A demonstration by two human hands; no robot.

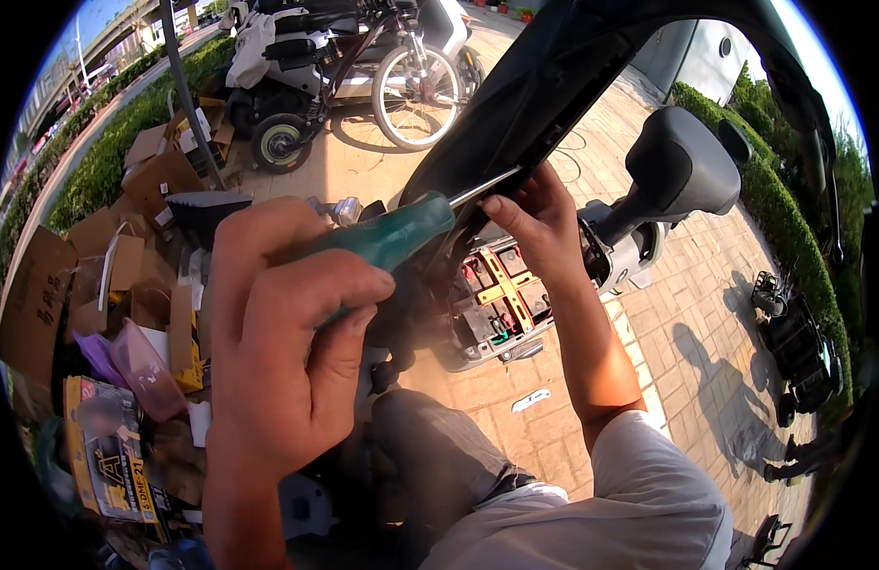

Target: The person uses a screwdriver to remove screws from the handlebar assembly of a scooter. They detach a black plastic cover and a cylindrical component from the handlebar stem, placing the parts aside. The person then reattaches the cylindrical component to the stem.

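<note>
My left hand [292, 318] is closed around the green see-through handle of a screwdriver [387, 237]. Its metal shaft points up and right, with the tip at the edge of a large black plastic panel [501, 119]. At that same edge, my right hand [542, 223] grips the panel beside the tip, its thumb on the near side and the other fingers partly hidden. Whatever the tip touches is too small to make out. Below the panel lies an open battery compartment [468, 361] holding dark batteries under a yellow bracket [504, 290].
A grey scooter seat [682, 161] stands right of the compartment. A small knife-like tool [531, 400] lies on the paving. Cardboard boxes [40, 304] and a pink plastic bin [147, 370] crowd the left. Behind are a bicycle wheel [378, 100] and parked scooters.
</note>
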